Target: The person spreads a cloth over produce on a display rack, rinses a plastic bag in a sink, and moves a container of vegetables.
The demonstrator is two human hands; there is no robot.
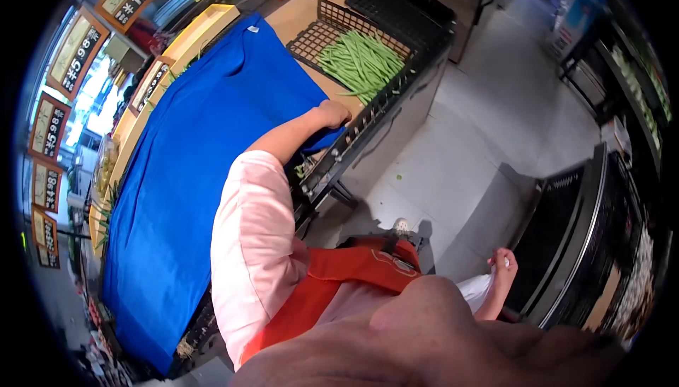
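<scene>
My left hand (pixel 334 114) is closed on the edge of a large blue cloth (pixel 205 125), at its corner near the stand's front rim. Draped over the sloping display stand, the cloth hides what lies under most of it. Just beyond that hand, green beans (pixel 362 65) lie heaped in a black plastic crate (pixel 311 42). My right hand (pixel 503 260) hangs low on the right, away from the stand, with curled fingers. A small white bit shows in that fist, but I cannot make out what it is.
Behind the cloth runs a yellow wooden ledge (pixel 205 22) with price signs (pixel 74 54). A second black crate (pixel 399 5) stands at the far end. Grey floor tiles (pixel 453 132) separate the stand from a black shelf unit (pixel 559 224) on the right.
</scene>
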